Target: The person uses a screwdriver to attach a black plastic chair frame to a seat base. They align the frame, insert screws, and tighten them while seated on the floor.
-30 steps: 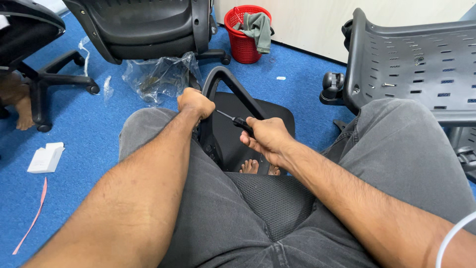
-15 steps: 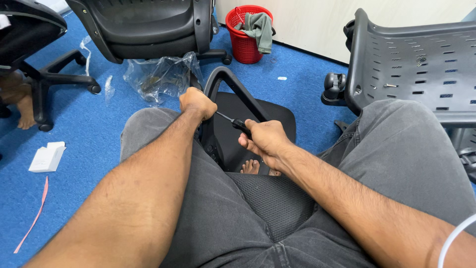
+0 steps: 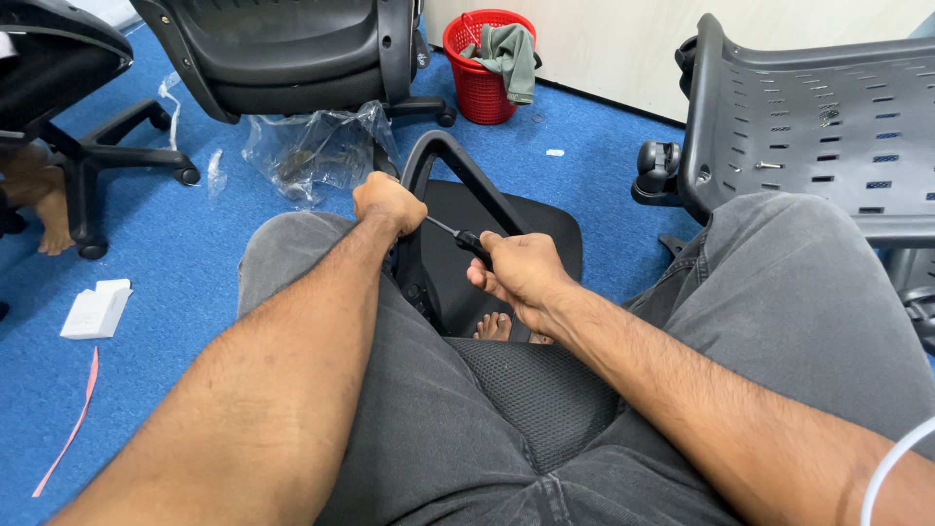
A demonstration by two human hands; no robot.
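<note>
Fingers (image 3: pixel 506 255) grip a screwdriver (image 3: pixel 460 237) beside crumpled clear packaging (image 3: pixel 312 151).

Your left hand (image 3: pixel 388 203) hides the tip of the screwdriver (image 3: pixel 458 236) and whatever it meets on the black armrest (image 3: pixel 458 175), your right hand (image 3: pixel 521 276) covers most of its handle, and the clear plastic bag (image 3: pixel 317 148) holds what may be small parts.

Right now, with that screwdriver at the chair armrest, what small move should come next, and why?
Probably turn the screwdriver with the right hand: its tip already points into the spot where the left hand steadies the black armrest, so it looks seated.
</note>
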